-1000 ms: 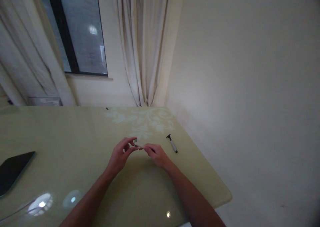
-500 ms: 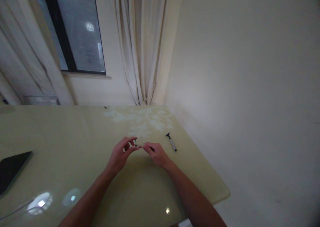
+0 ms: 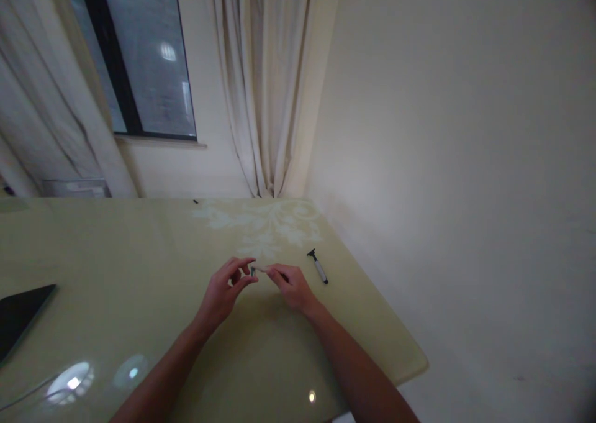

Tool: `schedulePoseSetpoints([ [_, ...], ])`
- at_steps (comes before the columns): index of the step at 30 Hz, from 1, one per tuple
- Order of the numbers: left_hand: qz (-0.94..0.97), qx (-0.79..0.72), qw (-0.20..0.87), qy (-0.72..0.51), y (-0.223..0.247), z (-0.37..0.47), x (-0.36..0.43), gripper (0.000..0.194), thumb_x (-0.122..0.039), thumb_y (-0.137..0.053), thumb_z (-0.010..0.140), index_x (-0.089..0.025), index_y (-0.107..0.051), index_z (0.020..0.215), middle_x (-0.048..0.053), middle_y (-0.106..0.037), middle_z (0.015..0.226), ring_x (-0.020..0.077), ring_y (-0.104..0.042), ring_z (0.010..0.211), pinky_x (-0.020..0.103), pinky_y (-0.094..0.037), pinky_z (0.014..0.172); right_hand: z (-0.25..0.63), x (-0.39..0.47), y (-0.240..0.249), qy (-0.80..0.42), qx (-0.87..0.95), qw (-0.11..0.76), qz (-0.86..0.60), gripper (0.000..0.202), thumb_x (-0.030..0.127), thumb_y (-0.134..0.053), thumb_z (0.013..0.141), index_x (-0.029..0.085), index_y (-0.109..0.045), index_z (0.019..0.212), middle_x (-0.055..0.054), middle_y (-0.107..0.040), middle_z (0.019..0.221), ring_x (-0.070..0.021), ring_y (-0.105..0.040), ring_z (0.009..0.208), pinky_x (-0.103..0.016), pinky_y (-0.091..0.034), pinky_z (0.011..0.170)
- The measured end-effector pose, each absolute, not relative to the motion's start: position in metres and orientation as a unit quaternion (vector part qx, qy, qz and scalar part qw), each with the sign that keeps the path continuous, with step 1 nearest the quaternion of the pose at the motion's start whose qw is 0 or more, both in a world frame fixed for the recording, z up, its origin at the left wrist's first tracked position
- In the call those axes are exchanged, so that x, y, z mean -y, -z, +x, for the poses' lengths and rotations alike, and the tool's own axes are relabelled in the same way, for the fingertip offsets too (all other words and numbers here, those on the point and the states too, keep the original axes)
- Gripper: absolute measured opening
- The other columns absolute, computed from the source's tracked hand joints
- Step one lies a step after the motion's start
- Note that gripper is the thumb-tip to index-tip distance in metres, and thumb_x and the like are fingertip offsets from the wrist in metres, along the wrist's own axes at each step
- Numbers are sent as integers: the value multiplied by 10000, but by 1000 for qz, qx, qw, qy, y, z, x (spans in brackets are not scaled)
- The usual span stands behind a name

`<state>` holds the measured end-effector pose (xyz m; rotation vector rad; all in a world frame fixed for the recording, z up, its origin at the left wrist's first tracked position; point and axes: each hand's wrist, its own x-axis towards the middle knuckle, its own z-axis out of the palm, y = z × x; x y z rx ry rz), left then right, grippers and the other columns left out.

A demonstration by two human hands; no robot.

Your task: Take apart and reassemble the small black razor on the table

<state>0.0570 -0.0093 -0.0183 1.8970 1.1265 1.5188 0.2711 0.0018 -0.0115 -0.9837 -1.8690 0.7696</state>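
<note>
- Left hand pinches a small greenish piece between thumb and forefinger tips.
- Right hand grips a slim pale stick, its far end at the piece.

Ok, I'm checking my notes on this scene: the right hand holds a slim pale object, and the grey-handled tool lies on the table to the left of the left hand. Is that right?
Not quite. The head view shows the grey-handled tool to the right of the right hand. That hand does hold a slim pale object, and the tool does lie on the table.
</note>
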Motion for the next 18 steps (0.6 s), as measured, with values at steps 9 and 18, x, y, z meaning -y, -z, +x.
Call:
schedulePoseSetpoints([
  [9, 689, -398, 218, -564, 18, 60, 9, 308, -352, -768, 839, -262, -748, 1132, -31, -611, 796, 105, -511, 602, 229, -448, 603, 268, 0, 12, -308, 758, 431, -381, 489, 532, -456, 1035, 168, -754, 899, -17, -598, 732, -155, -500, 689, -251, -357, 648],
  [18, 671, -413, 233, -570, 19, 59, 9, 299, -340, -758, 843, -260, -744, 1131, -29, -603, 810, 105, -514, 615, 228, -444, 612, 273, 0, 11, -331, 762, 404, -383, 476, 534, -506, 1009, 152, -763, 892, -8, -562, 711, -145, -467, 673, -250, -322, 617],
])
